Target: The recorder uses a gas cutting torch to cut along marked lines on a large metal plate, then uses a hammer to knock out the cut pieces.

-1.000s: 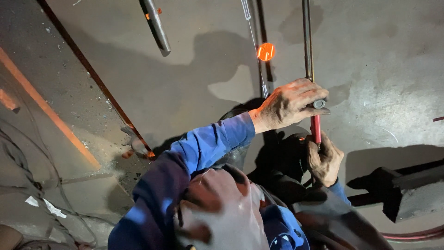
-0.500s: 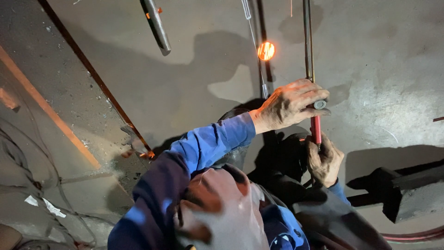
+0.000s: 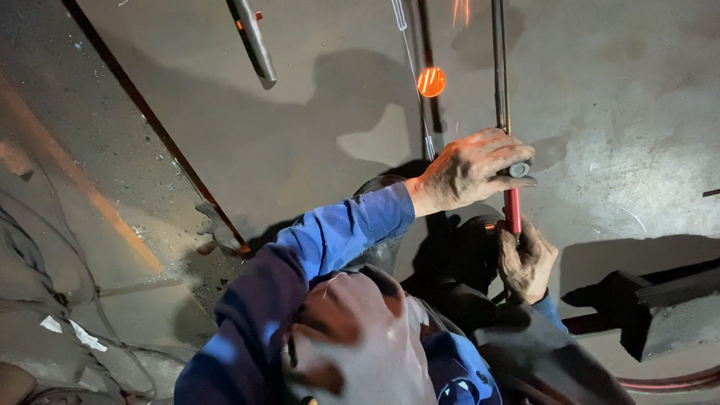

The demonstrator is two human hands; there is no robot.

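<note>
**Two hands on a thin metal rod above a concrete floor**

Here, the left hand [image 3: 469, 171], in a blue sleeve [image 3: 330, 236], is closed around a long thin dark metal rod [image 3: 498, 67] that runs from the top edge of the view down toward the person. The fingers wrap the rod where it meets a small grey round fitting [image 3: 518, 169]. Just below this fitting the rod goes on as a short red part [image 3: 512, 211], and the right hand [image 3: 527, 261] is closed around the lower end of this red part. The two hands are near each other, the left one above the right one, and the rod stands almost upright in the view.

Behind the hands lies a grey concrete floor [image 3: 637, 97] with pale stains. A small glowing orange spot [image 3: 431, 81] shows on the floor beside a thin bright wire [image 3: 412, 67], left of the rod. A grey metal bar [image 3: 253, 41] hangs in from the top, and a long rusty brown strip [image 3: 157, 127] crosses the floor at the left. At the right edge stands a dark block-shaped metal piece [image 3: 660, 307].
</note>
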